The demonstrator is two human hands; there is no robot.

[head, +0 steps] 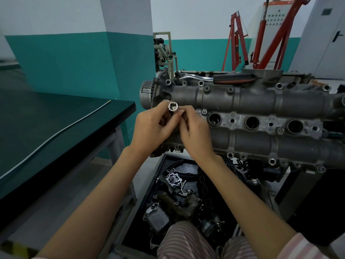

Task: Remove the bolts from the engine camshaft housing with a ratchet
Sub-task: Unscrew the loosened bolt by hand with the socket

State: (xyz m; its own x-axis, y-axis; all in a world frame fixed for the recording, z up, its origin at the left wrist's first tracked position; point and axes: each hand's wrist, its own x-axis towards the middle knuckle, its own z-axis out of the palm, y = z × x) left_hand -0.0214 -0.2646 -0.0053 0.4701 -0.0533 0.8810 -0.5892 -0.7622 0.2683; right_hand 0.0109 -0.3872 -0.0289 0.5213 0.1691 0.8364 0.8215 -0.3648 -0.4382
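Camshaft housing (pixel 242 101) sits on the engine at centre right, its left end beside the dark surface (pixel 56 128), a narrow gap between. Three open round wells (pixel 252 122) in a row down its middle. One ratchet (pixel 214 78) lies along the far edge, untouched. Left hand (pixel 149 128) and right hand (pixel 196 133) meet above the housing's left end, both pinching one silver socket (pixel 173 106), open end up. Parts tray (pixel 160 184) below.
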